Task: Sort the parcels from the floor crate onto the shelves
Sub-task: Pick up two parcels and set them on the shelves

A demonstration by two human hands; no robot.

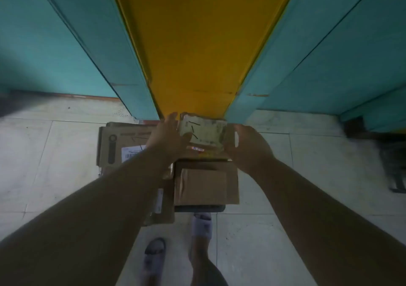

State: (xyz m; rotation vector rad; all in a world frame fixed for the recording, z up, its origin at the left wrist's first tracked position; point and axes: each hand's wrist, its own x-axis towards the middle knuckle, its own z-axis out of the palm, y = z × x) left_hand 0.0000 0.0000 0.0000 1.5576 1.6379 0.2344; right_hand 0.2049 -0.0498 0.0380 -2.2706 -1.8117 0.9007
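Note:
A small parcel with a pale label marked by black pen strokes sits between my two hands, above a pile of cardboard boxes on the floor. My left hand lies against its left side, thumb over the front face and fingers straight. My right hand grips its right side with curled fingers. Below it lies a brown box with a taped flap, and to the left a flat printed carton with a white barcode label. The crate under the pile is mostly hidden; a dark edge shows.
A yellow upright panel rises straight ahead between teal panels on both sides. Pale floor tiles surround the pile. My feet in slippers stand just behind the boxes. A dark object sits at the right edge.

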